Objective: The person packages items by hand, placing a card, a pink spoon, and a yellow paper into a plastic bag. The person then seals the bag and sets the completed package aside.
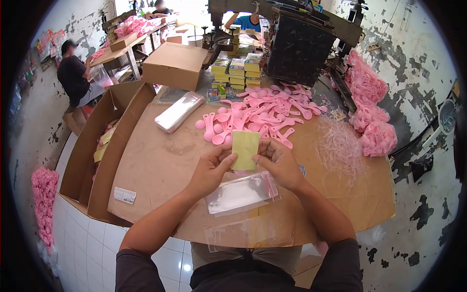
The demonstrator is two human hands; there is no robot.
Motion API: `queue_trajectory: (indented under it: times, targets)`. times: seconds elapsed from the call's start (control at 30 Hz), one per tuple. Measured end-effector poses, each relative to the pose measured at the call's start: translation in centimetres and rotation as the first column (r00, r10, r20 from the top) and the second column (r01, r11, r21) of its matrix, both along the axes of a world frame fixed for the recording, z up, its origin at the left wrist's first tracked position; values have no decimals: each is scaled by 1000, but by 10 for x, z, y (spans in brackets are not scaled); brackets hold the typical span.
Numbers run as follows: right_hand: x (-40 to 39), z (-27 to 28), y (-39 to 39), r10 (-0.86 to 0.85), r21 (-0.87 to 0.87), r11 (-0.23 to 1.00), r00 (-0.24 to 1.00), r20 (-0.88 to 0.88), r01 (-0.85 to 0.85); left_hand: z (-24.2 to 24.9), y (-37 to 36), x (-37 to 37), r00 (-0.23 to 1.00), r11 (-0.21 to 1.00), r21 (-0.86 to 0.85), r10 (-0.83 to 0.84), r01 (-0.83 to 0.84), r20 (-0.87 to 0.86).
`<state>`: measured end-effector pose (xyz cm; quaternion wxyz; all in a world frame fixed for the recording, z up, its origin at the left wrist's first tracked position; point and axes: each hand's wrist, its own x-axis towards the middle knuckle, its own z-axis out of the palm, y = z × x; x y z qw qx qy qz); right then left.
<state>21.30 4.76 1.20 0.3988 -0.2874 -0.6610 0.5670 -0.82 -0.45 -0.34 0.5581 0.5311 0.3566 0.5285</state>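
Observation:
My left hand [212, 168] and my right hand [278, 161] pinch a small yellow card [245, 151] upright by its two sides, thumbs towards me. Just beyond it spreads a heap of pink plastic scoops [262, 112]. Below the hands lies a stack of transparent plastic bags [242, 193]. A loose transparent bag [238, 232] rests nearer the front edge. Part of a small blue printed card [302, 170] shows beside my right wrist. What lies behind the yellow card is hidden.
Another bag stack [179, 112] lies left of the scoops. Card stacks [237, 70] and a dark machine [299, 46] stand behind. An open carton [114, 160] borders the cardboard-covered table [151, 165]. Plastic shreds [340, 146] and bagged pink items [377, 138] are right. Other people sit farther back.

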Motion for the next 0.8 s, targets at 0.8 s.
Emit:
queue_trajectory:
  times: [0.8]
  targets:
    - [42, 6, -96, 6, 503, 622, 646, 764, -601, 26, 34, -156, 565, 728, -120, 614, -675, 551]
